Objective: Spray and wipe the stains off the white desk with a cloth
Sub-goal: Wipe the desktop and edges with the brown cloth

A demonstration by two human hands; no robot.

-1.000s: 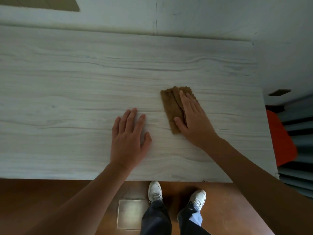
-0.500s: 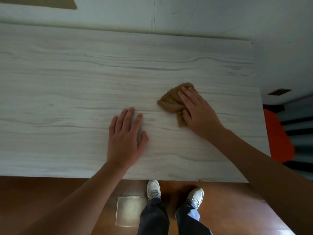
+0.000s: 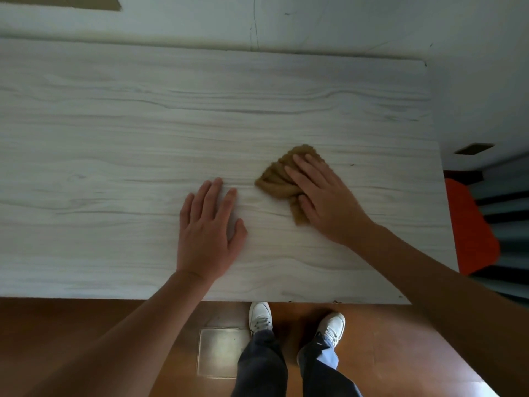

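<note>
A white wood-grain desk (image 3: 114,138) fills most of the view. A bunched brown cloth (image 3: 279,180) lies on it right of centre. My right hand (image 3: 323,196) presses down on the cloth, fingers spread over it and the thumb curled against its near edge. To the left of the cloth, my left hand (image 3: 209,230) lies flat on the desk, fingers apart, holding nothing. A small dark speck (image 3: 351,165) marks the desk to the right of the cloth. No spray bottle is in view.
The desk's far edge meets a white wall (image 3: 315,21). Its right edge runs near an orange object (image 3: 469,224) beside dark slats. Below the near edge are a brown floor (image 3: 86,339) and my two white shoes (image 3: 260,316).
The cloth, flat a second ago, is now bunched under my right hand and has shifted slightly away from me. My left hand has stayed flat in the same place.
</note>
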